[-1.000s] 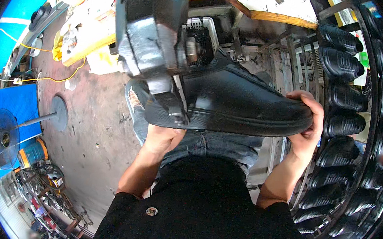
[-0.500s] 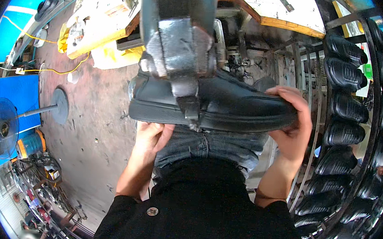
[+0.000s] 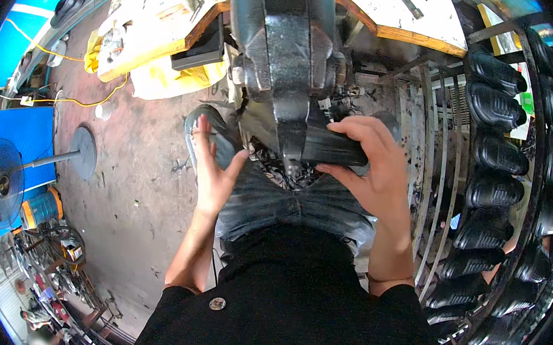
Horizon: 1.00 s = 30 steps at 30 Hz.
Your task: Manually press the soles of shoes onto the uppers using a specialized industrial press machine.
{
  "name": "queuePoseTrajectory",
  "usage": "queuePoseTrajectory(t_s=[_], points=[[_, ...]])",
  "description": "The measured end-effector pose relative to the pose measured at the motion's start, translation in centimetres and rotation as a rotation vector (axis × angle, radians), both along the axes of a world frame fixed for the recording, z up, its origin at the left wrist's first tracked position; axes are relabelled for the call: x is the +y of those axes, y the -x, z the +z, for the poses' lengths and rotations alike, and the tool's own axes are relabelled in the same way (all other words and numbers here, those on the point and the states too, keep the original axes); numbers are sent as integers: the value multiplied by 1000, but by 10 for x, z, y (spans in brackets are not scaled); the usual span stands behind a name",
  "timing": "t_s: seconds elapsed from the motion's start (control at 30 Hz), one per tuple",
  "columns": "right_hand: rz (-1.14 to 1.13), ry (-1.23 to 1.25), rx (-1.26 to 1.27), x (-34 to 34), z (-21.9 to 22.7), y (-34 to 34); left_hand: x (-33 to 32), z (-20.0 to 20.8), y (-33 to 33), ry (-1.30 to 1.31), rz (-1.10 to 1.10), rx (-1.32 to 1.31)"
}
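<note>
A black leather shoe (image 3: 335, 146) is partly hidden behind the narrow arm of a dark metal machine (image 3: 287, 60); its sole side shows on the right. Around that visible end are the fingers and thumb of my right hand (image 3: 383, 166), closed on it. My left hand (image 3: 213, 173) is off the shoe, left of the machine's tip, with thumb and fingers spread and nothing in them. Just beyond it is a grey, rounded shape, perhaps my own foot. Small metal parts show below the machine's tip, over my lap.
On the right stands a metal rack (image 3: 465, 184) with several black shoes. White-topped workbenches (image 3: 429, 37) with wooden edges lie beyond the machine. A standing fan (image 3: 6, 180), a yellow cord (image 3: 100, 103) and a blue panel are at the left.
The shoe has turned from lying broadside under the machine's arm to showing only a short part on the right. My left hand has let go and opened; my right hand has moved inward.
</note>
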State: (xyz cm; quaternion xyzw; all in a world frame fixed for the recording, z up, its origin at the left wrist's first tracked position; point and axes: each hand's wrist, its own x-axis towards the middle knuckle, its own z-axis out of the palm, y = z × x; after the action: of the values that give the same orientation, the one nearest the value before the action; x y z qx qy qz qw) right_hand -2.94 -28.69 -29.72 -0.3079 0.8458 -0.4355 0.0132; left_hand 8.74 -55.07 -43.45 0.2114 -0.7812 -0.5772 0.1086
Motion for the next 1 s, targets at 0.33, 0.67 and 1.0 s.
queuePoseTrajectory(t_s=[0.33,0.67,1.0], points=[[-353,201,-251,38,-10,-26,35,24,37,401,-695,99],[-339,506,-434,43,-18,-4,72,35,49,293,-696,187],[-317,715,-741,34,-70,18,71,34,14,-1000,-762,-276]])
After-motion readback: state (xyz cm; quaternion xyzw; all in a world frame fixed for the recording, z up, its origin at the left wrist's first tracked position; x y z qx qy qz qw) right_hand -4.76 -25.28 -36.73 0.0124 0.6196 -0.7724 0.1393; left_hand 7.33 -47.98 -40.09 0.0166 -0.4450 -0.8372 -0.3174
